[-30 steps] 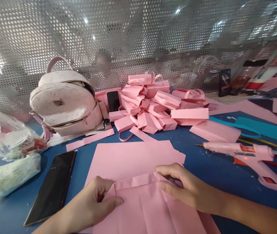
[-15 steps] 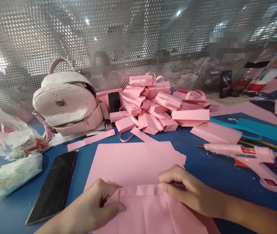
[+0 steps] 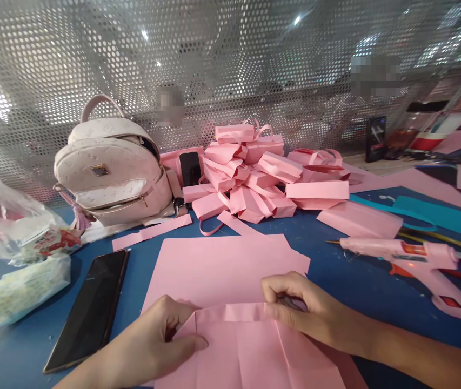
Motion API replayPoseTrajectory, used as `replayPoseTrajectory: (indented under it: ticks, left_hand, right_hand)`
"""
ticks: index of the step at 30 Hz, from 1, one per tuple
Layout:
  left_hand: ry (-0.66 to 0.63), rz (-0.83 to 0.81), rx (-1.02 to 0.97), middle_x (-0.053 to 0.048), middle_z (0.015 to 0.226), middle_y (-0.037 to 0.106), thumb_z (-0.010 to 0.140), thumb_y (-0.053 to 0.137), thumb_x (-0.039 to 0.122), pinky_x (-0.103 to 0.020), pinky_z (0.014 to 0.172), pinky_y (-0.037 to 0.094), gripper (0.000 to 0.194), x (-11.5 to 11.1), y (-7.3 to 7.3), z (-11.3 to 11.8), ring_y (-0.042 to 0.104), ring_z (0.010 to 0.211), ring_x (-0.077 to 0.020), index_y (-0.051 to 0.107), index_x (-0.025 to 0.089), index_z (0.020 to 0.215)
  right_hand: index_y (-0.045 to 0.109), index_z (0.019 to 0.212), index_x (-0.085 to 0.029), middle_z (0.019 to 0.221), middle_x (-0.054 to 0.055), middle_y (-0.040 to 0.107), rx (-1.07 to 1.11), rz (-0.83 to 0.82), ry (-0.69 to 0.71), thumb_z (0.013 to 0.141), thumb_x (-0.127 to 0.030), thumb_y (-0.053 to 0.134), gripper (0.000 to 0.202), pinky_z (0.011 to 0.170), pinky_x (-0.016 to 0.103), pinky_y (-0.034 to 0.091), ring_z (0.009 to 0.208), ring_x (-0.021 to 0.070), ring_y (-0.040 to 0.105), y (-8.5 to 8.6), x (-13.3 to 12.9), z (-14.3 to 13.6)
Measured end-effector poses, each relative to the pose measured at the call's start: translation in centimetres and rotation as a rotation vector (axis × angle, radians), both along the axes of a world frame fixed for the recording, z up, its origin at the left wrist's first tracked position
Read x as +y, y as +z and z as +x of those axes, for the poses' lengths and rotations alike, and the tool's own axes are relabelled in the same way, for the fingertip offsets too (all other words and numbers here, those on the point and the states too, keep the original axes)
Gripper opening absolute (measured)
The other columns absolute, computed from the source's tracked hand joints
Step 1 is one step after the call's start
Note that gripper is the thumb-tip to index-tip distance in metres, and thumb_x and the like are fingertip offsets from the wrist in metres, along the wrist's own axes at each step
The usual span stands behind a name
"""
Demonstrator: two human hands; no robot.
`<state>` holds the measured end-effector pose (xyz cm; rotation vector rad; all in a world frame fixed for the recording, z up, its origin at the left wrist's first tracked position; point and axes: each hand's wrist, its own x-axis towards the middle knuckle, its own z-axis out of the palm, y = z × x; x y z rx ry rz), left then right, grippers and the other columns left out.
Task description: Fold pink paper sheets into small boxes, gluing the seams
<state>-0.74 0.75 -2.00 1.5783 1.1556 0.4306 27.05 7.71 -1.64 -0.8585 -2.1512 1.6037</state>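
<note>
Between my two hands is a creased pink paper bag (image 3: 230, 351), its folded edge facing away from me. My left hand (image 3: 169, 337) pinches the bag's left corner, thumb on top and the other fingers tucked behind. At the right corner, my right hand (image 3: 299, 302) grips the folded edge between thumb and curled fingers. Under and beyond the bag lies a flat pink paper sheet (image 3: 222, 265). The bag's near end runs out of view at the bottom.
A black phone (image 3: 88, 308) lies left, near a plastic bag (image 3: 7, 216). Behind stand a pale backpack (image 3: 112, 167) and a heap of pink paper bags (image 3: 250, 178) before a perforated metal screen (image 3: 214, 54). A pink glue gun (image 3: 412, 259) lies at right.
The paper bag's folded edge has shifted very slightly up and to the left. Both hands keep their hold, the right one's fingers arching a little more.
</note>
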Motion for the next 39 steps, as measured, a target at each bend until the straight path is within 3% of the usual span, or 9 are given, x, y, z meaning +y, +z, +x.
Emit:
replayPoseTrajectory:
  ticks: [5,11,20,27,31,34,39]
  left_hand:
    - [-0.008,-0.007,-0.011,0.002,0.067,0.048,0.089,0.06,0.042,-0.02,0.058,0.038,0.038,-0.2,0.1,0.1,0.041,0.061,-0.0104,0.054,0.016,0.061]
    - [-0.006,-0.032,-0.039,0.001,0.065,0.048,0.087,0.061,0.051,-0.02,0.058,0.038,0.043,-0.2,0.5,0.4,0.041,0.062,-0.0115,0.057,0.017,0.062]
    - [0.193,-0.228,-0.27,0.0,0.064,0.05,0.081,0.065,0.061,-0.021,0.054,0.035,0.05,0.2,-0.4,-0.4,0.043,0.055,-0.0089,0.056,0.014,0.068]
    - [0.168,-0.199,-0.281,0.001,0.064,0.047,0.084,0.064,0.058,-0.02,0.053,0.031,0.05,0.0,-0.5,-0.1,0.039,0.055,-0.0075,0.054,0.013,0.067]
    - [0.251,-0.204,-0.317,-0.002,0.066,0.055,0.083,0.066,0.058,-0.021,0.054,0.037,0.048,0.0,-0.8,-0.1,0.047,0.055,-0.0091,0.058,0.012,0.07]
    - [0.323,-0.161,-0.315,-0.002,0.067,0.057,0.083,0.066,0.058,-0.02,0.054,0.039,0.047,0.1,-1.0,-0.3,0.051,0.056,-0.0099,0.06,0.012,0.073]
    - [0.319,-0.133,-0.298,-0.002,0.066,0.058,0.083,0.067,0.057,-0.02,0.053,0.039,0.047,0.3,-1.3,-0.5,0.051,0.057,-0.0101,0.061,0.011,0.074]
  right_hand:
    - [0.028,0.061,-0.02,0.06,-0.006,0.022,-0.048,0.051,0.006,0.095,-0.049,0.049,0.049,0.051,0.027,0.02,0.057,0.0094,0.023,0.3,0.0,-0.1]
    - [0.024,0.062,-0.021,0.059,-0.007,0.021,-0.057,0.174,0.05,0.096,-0.045,0.046,0.047,0.051,0.027,0.021,0.054,0.0093,0.022,0.7,-0.4,-0.1]
    - [0.024,0.063,-0.021,0.063,-0.006,0.019,0.005,-0.006,-0.038,0.093,-0.059,0.049,0.055,0.051,0.028,0.017,0.057,0.0098,0.021,0.2,0.2,-0.1]
    - [0.023,0.062,-0.021,0.061,-0.007,0.018,-0.007,-0.015,0.039,0.095,-0.057,0.047,0.054,0.052,0.028,0.017,0.056,0.0096,0.02,0.6,0.4,0.0]
    - [0.024,0.062,-0.021,0.062,-0.007,0.017,0.011,-0.059,-0.02,0.092,-0.062,0.05,0.057,0.051,0.028,0.016,0.055,0.0091,0.019,0.7,0.6,0.1]
    - [0.021,0.061,-0.021,0.063,-0.006,0.015,0.045,-0.004,-0.102,0.093,-0.061,0.049,0.058,0.051,0.028,0.016,0.054,0.0092,0.017,0.6,0.8,0.1]
    - [0.019,0.06,-0.021,0.061,-0.006,0.015,0.077,0.061,-0.125,0.094,-0.061,0.046,0.059,0.051,0.028,0.017,0.054,0.0096,0.017,0.5,0.7,0.2]
